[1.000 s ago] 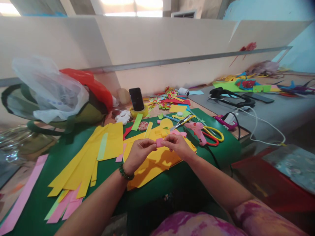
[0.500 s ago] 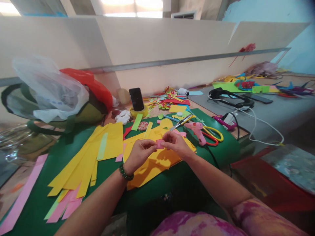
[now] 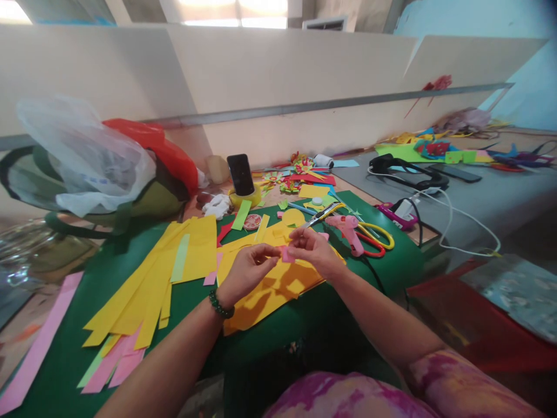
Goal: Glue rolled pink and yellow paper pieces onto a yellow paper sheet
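Centrally, one pink paper piece (image 3: 287,256), small, held just above the yellow sheets (image 3: 256,313) in front of you. Your right hand (image 3: 317,253): grip closed on the piece, thumb and fingers pinching it. Your left hand (image 3: 249,268): thumb and fingers drawn together at the piece's other side; whether that grip has hold of it, you cannot tell. Green bead bracelet (image 3: 221,305), one, on your left wrist.

Close by, on the green-covered table (image 3: 402,258): yellow paper disc (image 3: 293,217), beyond your hands; utility knife (image 3: 319,216), lying aslant beside the disc; pink glue gun (image 3: 348,233), right of the knife; scissors (image 3: 378,253), red and yellow handles, beside the glue gun.

To your left: yellow strips (image 3: 134,287), fanned; pale green strip (image 3: 180,258), laid on yellow paper; short pink strips (image 3: 124,363), at the fan's near end; long pink strip (image 3: 43,342), farther left.

Farther back: phone (image 3: 241,174), propped upright at a yellow roll (image 3: 246,198); paper flowers (image 3: 304,166), multicoloured, right of the phone; olive bag (image 3: 163,200), far left, with white plastic (image 3: 93,159) and red plastic (image 3: 152,139) over it.

Far right, on a grey surface (image 3: 435,203): black headset-like item (image 3: 407,167), with white cable (image 3: 455,229) alongside.
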`<state>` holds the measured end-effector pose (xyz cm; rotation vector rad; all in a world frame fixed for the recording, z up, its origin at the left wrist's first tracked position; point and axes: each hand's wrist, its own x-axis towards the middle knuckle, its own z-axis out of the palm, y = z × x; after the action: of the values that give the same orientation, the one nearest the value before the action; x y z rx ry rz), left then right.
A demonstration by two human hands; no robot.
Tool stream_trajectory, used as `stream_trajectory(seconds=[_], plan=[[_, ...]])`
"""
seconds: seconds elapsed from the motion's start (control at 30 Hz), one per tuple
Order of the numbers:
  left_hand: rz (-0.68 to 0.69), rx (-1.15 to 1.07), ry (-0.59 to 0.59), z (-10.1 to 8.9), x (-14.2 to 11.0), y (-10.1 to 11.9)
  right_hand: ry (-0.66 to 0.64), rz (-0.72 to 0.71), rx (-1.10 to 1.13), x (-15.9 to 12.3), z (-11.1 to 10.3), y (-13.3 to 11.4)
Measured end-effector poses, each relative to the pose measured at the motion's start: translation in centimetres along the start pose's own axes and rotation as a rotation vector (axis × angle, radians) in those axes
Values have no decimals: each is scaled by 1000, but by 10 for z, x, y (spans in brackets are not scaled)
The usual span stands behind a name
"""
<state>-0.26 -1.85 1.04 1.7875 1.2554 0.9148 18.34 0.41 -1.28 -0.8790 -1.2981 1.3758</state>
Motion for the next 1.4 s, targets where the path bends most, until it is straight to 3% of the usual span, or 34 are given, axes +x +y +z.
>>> stream_trajectory(seconds=[0.13, 0.27, 0.43, 0.57, 0.67, 0.77, 0.9, 0.97, 1.17, 1.3, 1.4], plan=[[14, 174, 92, -14, 6, -11, 217, -172, -118, 3, -26, -17], [-1, 560, 43, -24, 10, -25, 383, -349, -412, 5, -48, -22], [-134, 867, -105, -17, 10, -30, 391, -429, -805, 11, -61, -12], [-157, 924, -166, -17, 9, -25, 374, -433, -1087, 20, -67, -6], [-178, 912, -176, -31, 8, -22, 365, -488, -1227, 22, -68, -4], [-201, 834, -84, -61, 9, -23, 350, -625, -1249, 16, -66, -7], [-398, 965, 223, -103, 9, -29, 377, -751, -1236, 3, -60, -17], [-465, 1006, 242, -112, 8, -31, 400, -797, -1204, -5, -56, -23], [-478, 1062, -1, -93, 6, -31, 379, -926, -1120, -30, -45, -28], [-445, 1170, -25, -79, 8, -28, 329, -944, -1077, -43, -40, -29], [-449, 1227, -9, -75, 12, -29, 364, -921, -1037, -47, -42, -33]])
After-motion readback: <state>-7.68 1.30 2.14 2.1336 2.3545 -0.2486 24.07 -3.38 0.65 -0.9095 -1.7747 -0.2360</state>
